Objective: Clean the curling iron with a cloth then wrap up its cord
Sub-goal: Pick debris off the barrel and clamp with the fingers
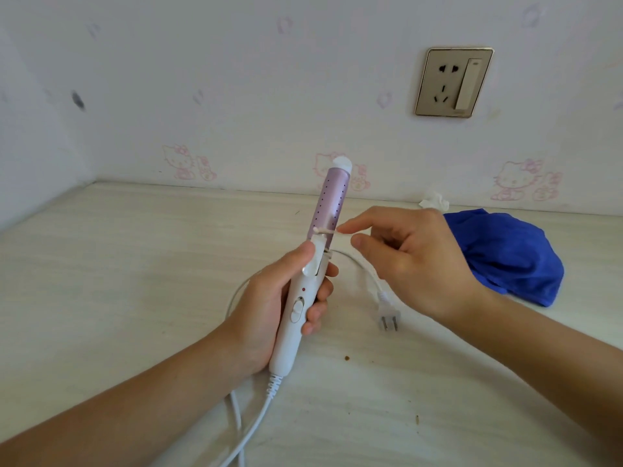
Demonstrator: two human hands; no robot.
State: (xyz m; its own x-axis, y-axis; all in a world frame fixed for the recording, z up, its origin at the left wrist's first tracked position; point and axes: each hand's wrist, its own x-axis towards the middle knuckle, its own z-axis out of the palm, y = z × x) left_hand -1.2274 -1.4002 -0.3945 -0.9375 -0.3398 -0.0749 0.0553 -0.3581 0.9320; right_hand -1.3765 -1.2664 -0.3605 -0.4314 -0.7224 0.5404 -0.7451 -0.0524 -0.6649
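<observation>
A: A pale wood-grain counter (135,264) fills the lower frame and meets a wall papered with faint pink cartoon cats. At two o'clock on that wall sits a beige wall socket (453,82) with a switch beside its holes.

B: And the blue cloth (512,254)?

A: Crumpled on the counter at three o'clock, untouched, well apart from the iron. Just behind it, at the wall, lies a small wad of white tissue (434,200).

B: Where is the curling iron (313,264)?

A: Centre frame, raised off the counter and tilted, its tip toward one o'clock. The handle is white with a slide switch and a small red dot above it; the barrel is glossy lilac with rows of tiny dark holes and a rounded white cap.

B: Who holds it?

A: The left hand (269,308), fingers closed round the handle, thumb resting on the white clamp lever.

B: The right hand (411,257)?

A: At three o'clock of the barrel, thumb and forefinger pinching a cotton swab (325,231) whose tip lies across the barrel's base, just above the clamp hinge; the other fingers are loosely curled.

B: The cord (256,416)?

A: White, unwrapped. It leaves the handle at six o'clock, loops behind the left hand, and ends in a two-pin plug (387,315) lying flat under the right wrist.
</observation>
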